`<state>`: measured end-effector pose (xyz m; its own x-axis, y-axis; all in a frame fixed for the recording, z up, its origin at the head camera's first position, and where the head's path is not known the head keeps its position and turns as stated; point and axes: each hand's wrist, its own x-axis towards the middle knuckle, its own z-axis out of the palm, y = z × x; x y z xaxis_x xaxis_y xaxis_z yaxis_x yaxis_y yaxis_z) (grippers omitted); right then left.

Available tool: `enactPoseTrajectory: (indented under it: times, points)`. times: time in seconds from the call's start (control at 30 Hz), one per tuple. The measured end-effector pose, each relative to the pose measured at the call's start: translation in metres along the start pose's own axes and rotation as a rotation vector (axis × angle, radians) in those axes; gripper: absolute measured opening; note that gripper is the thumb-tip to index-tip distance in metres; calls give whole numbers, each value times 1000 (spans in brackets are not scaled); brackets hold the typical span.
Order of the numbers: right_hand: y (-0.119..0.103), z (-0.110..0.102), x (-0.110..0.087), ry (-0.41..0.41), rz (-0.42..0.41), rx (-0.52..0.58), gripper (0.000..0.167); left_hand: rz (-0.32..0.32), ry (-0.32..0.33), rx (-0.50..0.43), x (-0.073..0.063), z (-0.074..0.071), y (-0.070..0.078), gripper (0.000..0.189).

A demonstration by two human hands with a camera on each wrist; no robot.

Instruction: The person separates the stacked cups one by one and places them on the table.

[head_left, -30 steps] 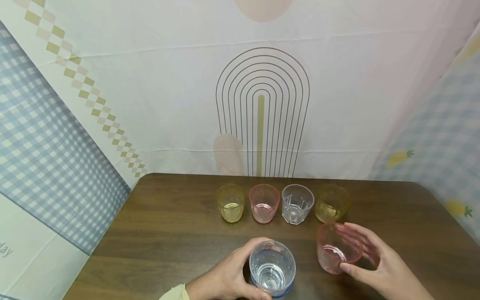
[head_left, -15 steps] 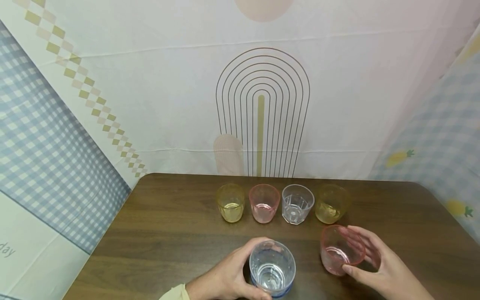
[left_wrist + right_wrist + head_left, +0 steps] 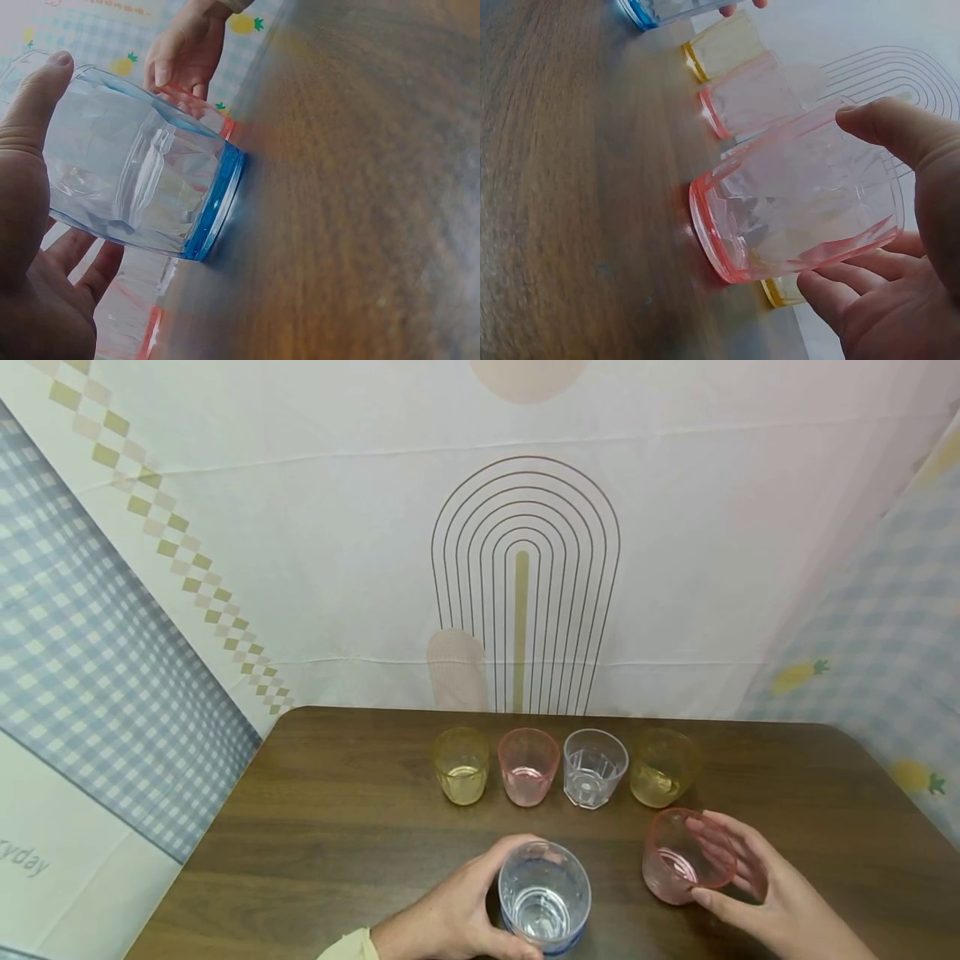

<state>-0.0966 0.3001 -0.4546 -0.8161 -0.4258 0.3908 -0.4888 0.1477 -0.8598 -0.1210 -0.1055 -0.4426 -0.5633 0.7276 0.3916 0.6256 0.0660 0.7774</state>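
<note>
My left hand (image 3: 476,893) grips a clear cup with a blue base (image 3: 545,897), thumb on the near side and fingers round the far side. The blue base shows plainly in the left wrist view, low over the tabletop. My right hand (image 3: 765,889) holds a pink see-through cup (image 3: 667,870) by its right side, with the thumb near the rim. Its base edge looks deeper red in the right wrist view. Behind them stands a row of see-through cups: a yellow cup (image 3: 462,777), a pink cup (image 3: 528,772), a clear faceted cup (image 3: 592,772) and another yellow cup (image 3: 660,772).
The cups share a brown wood-grain table (image 3: 337,827). A white printed cloth (image 3: 337,568) hangs along its back edge, with a blue checked cloth (image 3: 97,635) on the left. Another checked cloth with pineapples (image 3: 877,660) hangs on the right.
My right hand has shifted the pink cup slightly to the right. The left hand, its cup and the back row have stayed where they were.
</note>
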Motion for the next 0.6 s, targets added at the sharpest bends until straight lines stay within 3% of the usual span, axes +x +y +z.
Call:
enactPoseTrajectory:
  times: [0.13,0.33,0.6]
  points:
    - [-3,-3,-2,25,34,-26,87,4,-4,-7,0,0,0,101]
    - [-22,-5,-2,166,179,-295,81,-5,-10,-27,-1,-1,1,105]
    - [-52,-3,4,248,144,-408,74,-17,-28,-28,-1,-3,-1,110]
